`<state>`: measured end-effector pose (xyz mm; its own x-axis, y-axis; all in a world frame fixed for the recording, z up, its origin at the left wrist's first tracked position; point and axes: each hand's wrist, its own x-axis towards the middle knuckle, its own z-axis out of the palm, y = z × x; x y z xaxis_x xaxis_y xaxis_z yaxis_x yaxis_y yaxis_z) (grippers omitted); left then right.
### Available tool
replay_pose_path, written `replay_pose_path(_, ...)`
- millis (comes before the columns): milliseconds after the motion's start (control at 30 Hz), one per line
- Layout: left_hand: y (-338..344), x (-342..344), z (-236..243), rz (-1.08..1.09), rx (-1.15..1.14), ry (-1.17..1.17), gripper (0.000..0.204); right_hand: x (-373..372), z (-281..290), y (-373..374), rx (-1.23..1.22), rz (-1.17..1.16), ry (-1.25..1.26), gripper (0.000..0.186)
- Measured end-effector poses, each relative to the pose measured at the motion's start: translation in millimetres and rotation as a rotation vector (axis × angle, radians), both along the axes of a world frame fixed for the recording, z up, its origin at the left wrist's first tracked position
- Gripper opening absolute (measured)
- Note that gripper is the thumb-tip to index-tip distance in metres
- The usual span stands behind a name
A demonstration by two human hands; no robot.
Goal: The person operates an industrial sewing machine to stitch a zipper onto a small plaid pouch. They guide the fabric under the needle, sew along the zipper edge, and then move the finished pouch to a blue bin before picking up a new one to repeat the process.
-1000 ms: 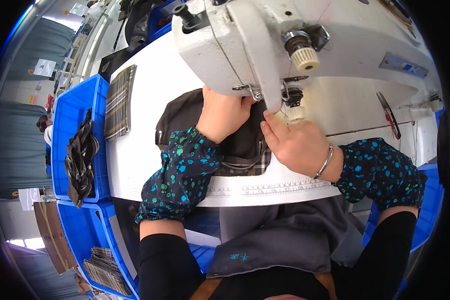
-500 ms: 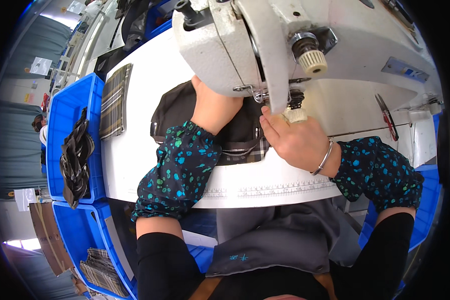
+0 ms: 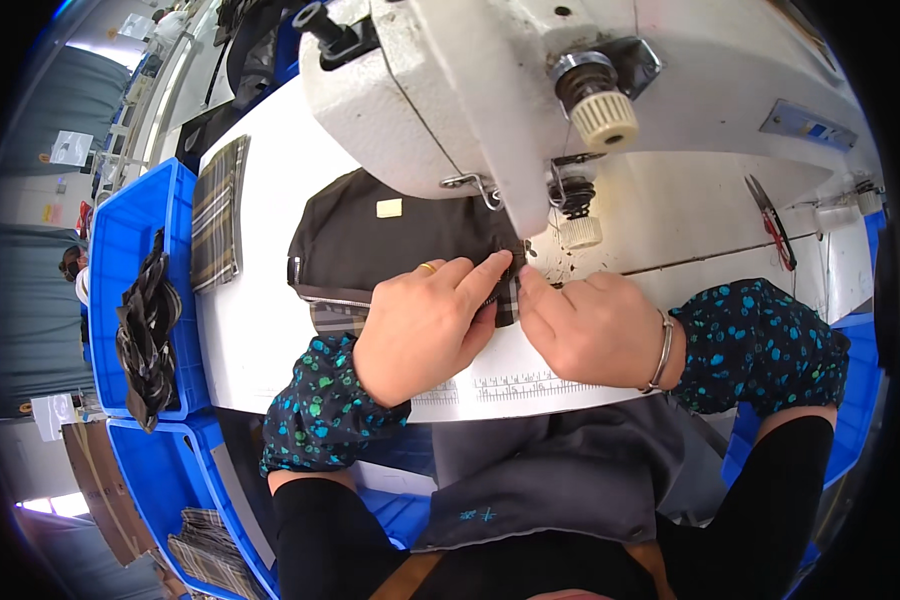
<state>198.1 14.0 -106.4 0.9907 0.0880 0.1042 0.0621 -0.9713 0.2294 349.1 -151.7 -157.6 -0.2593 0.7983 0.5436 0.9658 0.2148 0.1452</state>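
A black fabric piece (image 3: 345, 240), perhaps a pouch, lies on the white table under the head of a sewing machine (image 3: 410, 120). It bears a small gold label (image 3: 389, 208). A zipper (image 3: 345, 299) runs along its near side, with plaid cloth (image 3: 336, 320) below. My left hand (image 3: 418, 325) lies over the near right part, its fingertips closed on the right edge. Opposite it, my right hand (image 3: 598, 330) pinches that same edge, thumb and forefinger meeting the fabric. The fingertips of both hands nearly touch, just nearer than the presser area, which is partly hidden.
Folded plaid cloth (image 3: 220, 215) sits at the table's left edge. Beside it, a blue bin (image 3: 185, 330) holds dark strips; a lower blue bin (image 3: 135, 450) holds plaid pieces. Scissors (image 3: 770, 225) lie right of the machine. A printed ruler (image 3: 530, 385) lines the near edge.
My left hand has come nearer and right, off the fabric's top to its right edge, uncovering the gold label. The fabric has shifted slightly left, and my fingertips now meet at its edge.
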Motion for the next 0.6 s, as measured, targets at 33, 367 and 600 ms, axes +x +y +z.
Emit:
replay_pose_path(33, -0.2, 0.4, -0.3, 0.001, 0.003, -0.008, 0.046, 0.5, -0.2, -0.2, -0.012, 0.022, 0.012, 0.020)
replay_pose_path(367, -9.9, 5.3, -11.6, 0.040, -0.051, -0.124, 0.029, -5.3, 2.8, -1.9, -0.103, 0.078, 0.108, 0.027)
replay_pose_path(600, -13.7, 7.1, -12.3, 0.049, -0.110, -0.124, 0.025, -10.1, -1.3, -5.3, -0.105, 0.080, 0.081, 0.027)
